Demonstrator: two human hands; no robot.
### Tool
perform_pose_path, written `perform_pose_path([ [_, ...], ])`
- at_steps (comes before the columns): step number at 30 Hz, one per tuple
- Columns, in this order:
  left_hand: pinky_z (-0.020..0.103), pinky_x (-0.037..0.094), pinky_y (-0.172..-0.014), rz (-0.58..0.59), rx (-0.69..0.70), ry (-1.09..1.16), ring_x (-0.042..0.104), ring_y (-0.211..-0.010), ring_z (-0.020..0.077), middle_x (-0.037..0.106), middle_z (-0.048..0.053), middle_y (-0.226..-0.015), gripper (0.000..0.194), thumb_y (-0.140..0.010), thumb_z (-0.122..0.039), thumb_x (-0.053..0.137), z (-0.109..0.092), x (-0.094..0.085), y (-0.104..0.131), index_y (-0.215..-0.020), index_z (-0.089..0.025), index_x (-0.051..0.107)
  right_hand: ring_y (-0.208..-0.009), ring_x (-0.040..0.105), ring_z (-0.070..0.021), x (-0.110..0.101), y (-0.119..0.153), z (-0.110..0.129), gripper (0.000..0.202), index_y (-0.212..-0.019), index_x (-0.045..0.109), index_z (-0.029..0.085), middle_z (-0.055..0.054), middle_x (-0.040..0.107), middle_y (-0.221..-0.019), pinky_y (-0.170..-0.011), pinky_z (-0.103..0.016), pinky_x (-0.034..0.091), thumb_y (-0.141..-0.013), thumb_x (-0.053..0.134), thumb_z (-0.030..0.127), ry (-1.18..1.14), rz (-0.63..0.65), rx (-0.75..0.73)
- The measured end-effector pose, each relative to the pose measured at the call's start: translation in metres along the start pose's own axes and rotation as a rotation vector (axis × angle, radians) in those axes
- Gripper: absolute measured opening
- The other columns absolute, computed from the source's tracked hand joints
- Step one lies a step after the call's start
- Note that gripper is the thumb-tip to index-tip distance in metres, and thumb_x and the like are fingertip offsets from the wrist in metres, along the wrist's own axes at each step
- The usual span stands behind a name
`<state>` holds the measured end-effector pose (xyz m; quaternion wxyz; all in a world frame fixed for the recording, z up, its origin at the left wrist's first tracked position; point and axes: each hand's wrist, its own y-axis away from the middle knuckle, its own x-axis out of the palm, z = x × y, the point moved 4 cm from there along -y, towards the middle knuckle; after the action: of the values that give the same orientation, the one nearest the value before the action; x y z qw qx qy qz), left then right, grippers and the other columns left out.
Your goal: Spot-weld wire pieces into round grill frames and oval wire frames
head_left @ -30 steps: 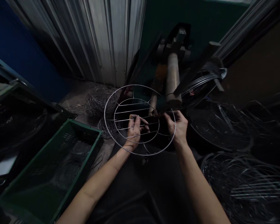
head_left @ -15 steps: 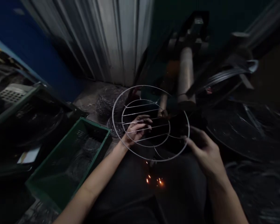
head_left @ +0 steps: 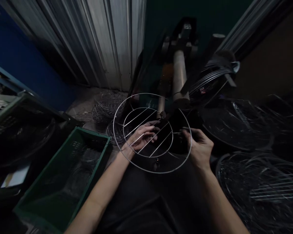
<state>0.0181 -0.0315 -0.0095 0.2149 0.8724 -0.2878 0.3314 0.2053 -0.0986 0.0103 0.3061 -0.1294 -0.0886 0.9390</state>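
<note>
A round wire rack point(head_left: 149, 157), made of two rings, one inside the other, with parallel bars across the inner one, is held tilted in front of the machine. Under its bars is my left hand point(head_left: 143, 136), its fingers curled closed on the rack from beneath. My right hand point(head_left: 199, 143) pinches the rack at its right side, where a short wire spoke runs out from the inner ring to my fingertips. The rack's far part is close to a copper-coloured rod point(head_left: 161, 105) of the machine; darkness hides whether they touch.
A thick metal cylinder point(head_left: 180, 71) of the machine reaches down behind the rack. On the left stands a green crate point(head_left: 79, 130) with wire pieces inside. Wire coils point(head_left: 104, 109) lie on the floor. At right, dark round containers hold wire parts point(head_left: 273, 185).
The rack has turned counterclockwise, its bars now running diagonally. My right hand has shifted from the outer ring's edge inward to the spoke. Orange sparks below have faded to a tiny glint.
</note>
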Motion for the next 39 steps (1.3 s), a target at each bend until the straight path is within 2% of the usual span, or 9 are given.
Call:
perform_pose_path([
  [3,0.016,0.041,-0.044,-0.06,0.093,-0.004,0.058,-0.054,0.0066,0.062,0.003,-0.089,0.036,-0.078,-0.028,0.061,0.009,0.007,0.003,-0.112,-0.018,0.053,-0.071,0.063,-0.0168,0.009,-0.022,-0.005,0.028,-0.083,0.068,0.018,-0.003,0.067,-0.077,-0.069,-0.032,0.051,-0.068,0.072,0.041,-0.041,0.071,0.028],
  [7,0.016,0.04,-0.042,-0.06,0.16,-0.006,0.057,-0.051,0.0074,0.063,0.003,-0.088,0.04,-0.079,-0.034,0.059,0.013,0.014,0.003,-0.113,-0.021,0.045,-0.073,0.062,-0.0166,0.022,-0.042,-0.007,0.031,-0.082,0.066,0.017,-0.002,0.066,-0.077,-0.07,-0.032,0.05,-0.064,0.073,0.042,-0.041,0.103,0.01],
  [14,0.015,0.038,-0.037,-0.045,0.207,-0.066,0.052,-0.041,0.0065,0.06,-0.002,-0.072,0.04,-0.081,-0.041,0.056,0.011,0.015,-0.002,-0.111,-0.021,0.039,-0.067,0.058,-0.0157,0.033,-0.047,-0.01,0.029,-0.074,0.064,0.018,-0.001,0.064,-0.07,-0.061,-0.029,0.047,-0.064,0.07,0.044,-0.011,0.105,0.081],
  [20,0.015,0.037,-0.035,-0.038,0.26,-0.097,0.049,-0.036,0.0062,0.054,-0.005,-0.065,0.034,-0.085,-0.038,0.05,0.008,0.011,-0.003,-0.111,-0.021,0.037,-0.066,0.055,-0.0144,0.042,-0.057,-0.004,0.023,-0.071,0.062,0.018,0.001,0.063,-0.069,-0.062,-0.027,0.043,-0.068,0.068,0.04,0.03,0.112,-0.027],
  [32,0.015,0.037,-0.034,-0.028,0.269,-0.079,0.049,-0.036,0.0057,0.054,-0.006,-0.066,0.037,-0.083,-0.042,0.051,0.007,0.007,-0.008,-0.111,-0.022,0.037,-0.065,0.053,-0.014,0.046,-0.062,0.0,0.024,-0.069,0.06,0.018,0.001,0.061,-0.067,-0.06,-0.026,0.041,-0.067,0.067,0.042,0.076,0.127,-0.058],
  [36,0.016,0.035,-0.037,-0.028,0.234,-0.087,0.051,-0.039,0.0069,0.055,-0.005,-0.066,0.038,-0.084,-0.041,0.052,0.008,0.002,-0.005,-0.113,-0.023,0.038,-0.065,0.054,-0.0141,0.052,-0.066,-0.005,0.021,-0.07,0.061,0.019,0.001,0.062,-0.067,-0.062,-0.027,0.043,-0.067,0.068,0.038,0.04,0.121,-0.068],
  [39,0.017,0.036,-0.042,0.043,0.124,-0.074,0.054,-0.046,0.0093,0.056,-0.003,-0.062,0.043,-0.084,-0.048,0.05,0.006,-0.001,-0.01,-0.118,-0.023,0.041,-0.068,0.059,-0.0162,0.05,-0.067,-0.007,0.023,-0.074,0.063,0.018,0.0,0.064,-0.071,-0.065,-0.03,0.048,-0.066,0.07,0.039,-0.069,0.173,-0.038],
])
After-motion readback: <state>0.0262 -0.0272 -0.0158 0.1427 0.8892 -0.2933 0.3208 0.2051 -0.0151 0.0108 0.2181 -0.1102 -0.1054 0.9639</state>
